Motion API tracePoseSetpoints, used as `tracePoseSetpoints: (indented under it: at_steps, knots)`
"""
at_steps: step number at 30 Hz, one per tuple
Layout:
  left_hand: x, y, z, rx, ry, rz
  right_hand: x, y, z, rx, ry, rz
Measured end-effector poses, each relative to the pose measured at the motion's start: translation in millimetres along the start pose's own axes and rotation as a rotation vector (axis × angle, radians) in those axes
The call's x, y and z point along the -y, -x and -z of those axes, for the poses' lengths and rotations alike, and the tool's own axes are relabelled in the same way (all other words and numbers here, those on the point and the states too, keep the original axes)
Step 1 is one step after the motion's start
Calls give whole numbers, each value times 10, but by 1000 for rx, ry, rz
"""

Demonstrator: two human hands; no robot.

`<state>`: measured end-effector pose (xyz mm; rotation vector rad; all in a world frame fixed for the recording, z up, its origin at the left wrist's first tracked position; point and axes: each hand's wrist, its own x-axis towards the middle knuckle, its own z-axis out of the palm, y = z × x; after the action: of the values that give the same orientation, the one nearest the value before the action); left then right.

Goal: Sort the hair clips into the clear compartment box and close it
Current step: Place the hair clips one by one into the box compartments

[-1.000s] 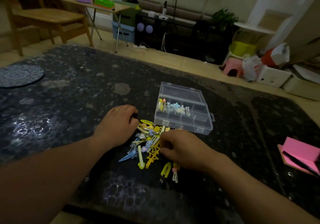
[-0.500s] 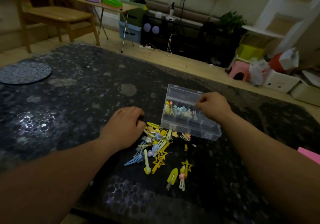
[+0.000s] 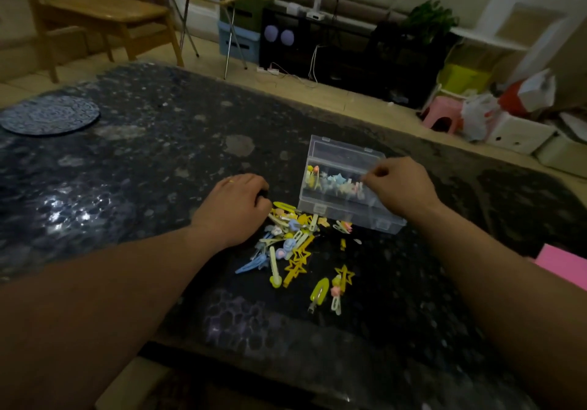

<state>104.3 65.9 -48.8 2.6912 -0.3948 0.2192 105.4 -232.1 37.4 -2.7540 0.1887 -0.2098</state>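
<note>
Head view: clear compartment box point(image 3: 365, 217) lies open on the dark table point(image 3: 158, 171), lid tipped back.
Done: a few clips sit in its middle compartment.
Remaining: loose clip pile point(image 3: 295, 247) just beside the box's near corner; lid not yet closed. Judged early.
Right hand point(image 3: 400, 187): curled over the middle compartment, thumb against forefinger; contents cannot tell.
Left hand point(image 3: 235, 209): fingers curled under at the pile's edge; grip cannot tell.
Room: open table leftward; pink pad point(image 3: 562, 266) at right edge.
</note>
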Motion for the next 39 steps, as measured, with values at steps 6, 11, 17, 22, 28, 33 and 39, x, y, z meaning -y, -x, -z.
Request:
tracePoseSetpoints:
  at_steps: [6, 11, 17, 22, 28, 33, 39]
  knots:
    - [-59, 8, 75, 31, 15, 33, 54, 746, 77, 286, -128, 242]
    - [-90, 23, 109, 50, 26, 51, -79, 965, -38, 615, -62, 407]
    - [-100, 25, 122, 40, 40, 58, -117, 971, -61, 596, 71, 497]
    - [-77, -7, 71, -5, 39, 25, -195, 928, -39, 570, 118, 465]
    - [-8, -36, -7, -27, 34, 5, -256, 910, 17, 622, 120, 342]
    - [33, -48, -35, -45, 35, -8, -244, 725, 233, 427, -52, 192]
    - [39, -39, -41, -65, 45, -15, -215, -145, 225, 29, -182, -96]
